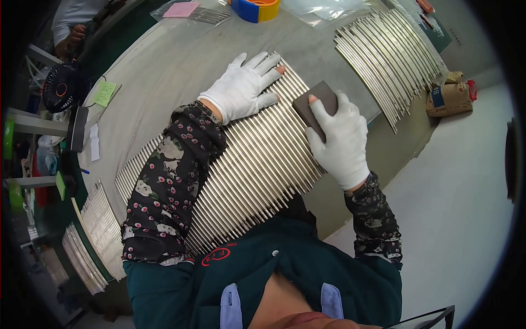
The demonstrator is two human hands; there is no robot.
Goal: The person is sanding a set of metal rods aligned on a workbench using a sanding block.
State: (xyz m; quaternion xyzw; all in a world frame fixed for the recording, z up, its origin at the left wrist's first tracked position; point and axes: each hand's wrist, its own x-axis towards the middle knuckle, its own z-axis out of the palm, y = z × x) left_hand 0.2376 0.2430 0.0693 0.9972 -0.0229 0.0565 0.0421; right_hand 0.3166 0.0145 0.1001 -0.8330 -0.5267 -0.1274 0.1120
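A long row of thin, shiny metal rods [257,159] lies side by side across the table in front of me. My left hand [241,88], in a white glove with bare fingertips showing, rests flat on the far part of this row, fingers spread. At the row's right edge, my gloved right hand [342,137] grips a dark grey-brown block [316,107] that looks like a sanding sponge. The thumb and fingers hold the block by its sides, and its underside is hidden. My left sleeve covers part of the rods.
Another rod row [390,60] lies at the far right, beside a brown paper bag [450,98]. A blue and yellow tape roll [255,10] and plastic bags are at the back. To the left are a black fan [60,88], a green note [104,94] and more rods [101,225].
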